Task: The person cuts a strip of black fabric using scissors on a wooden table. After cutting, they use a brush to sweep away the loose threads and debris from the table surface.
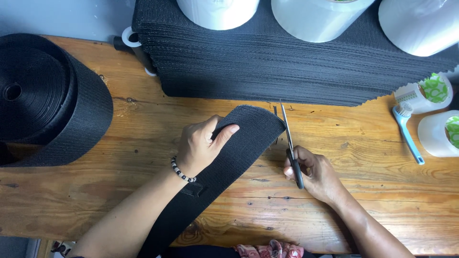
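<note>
A wide strip of black woven webbing [241, 143] lies diagonally across the wooden table [363, 153], its far end near the middle. My left hand [201, 145], with a beaded bracelet on the wrist, grips the strip near that end, thumb on top. My right hand [313, 174] holds black-handled scissors [290, 145] with the blades pointing away from me, right along the strip's far edge. The blades look nearly closed.
A large roll of black webbing [48, 95] stands at the left. A tall stack of cut black pieces [287, 62] fills the back, with white rolls [315, 16] on top. A blue-handled brush [406, 131] and white tape rolls [437, 134] sit at the right.
</note>
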